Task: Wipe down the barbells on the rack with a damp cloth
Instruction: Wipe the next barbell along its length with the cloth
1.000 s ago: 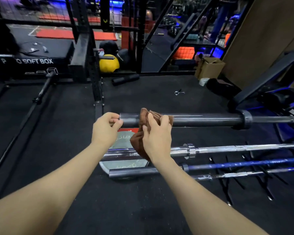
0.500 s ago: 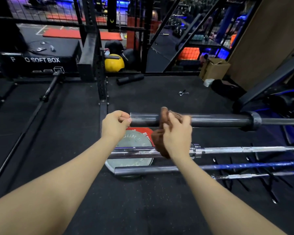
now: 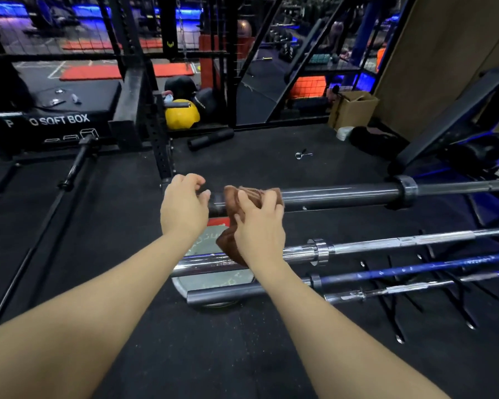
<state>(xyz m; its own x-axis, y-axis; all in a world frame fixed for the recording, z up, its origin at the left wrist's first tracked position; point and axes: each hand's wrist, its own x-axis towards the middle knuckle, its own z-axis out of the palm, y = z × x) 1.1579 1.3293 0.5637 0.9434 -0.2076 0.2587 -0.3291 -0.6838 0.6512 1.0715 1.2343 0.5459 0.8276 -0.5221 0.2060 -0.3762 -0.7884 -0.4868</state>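
Barbells number four on the rack — your left hand (image 3: 184, 208) curls round the end of the top barbell (image 3: 337, 194), and your right hand (image 3: 260, 226) grips one brown cloth (image 3: 236, 197) wrapped over its sleeve just beside. Three more bars (image 3: 386, 243) lie below — one weight plate (image 3: 213, 280) under them.

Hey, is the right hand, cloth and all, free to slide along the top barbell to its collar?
Probably yes. The right hand holds the brown cloth around the dark top barbell, and the sleeve looks bare up to the collar.
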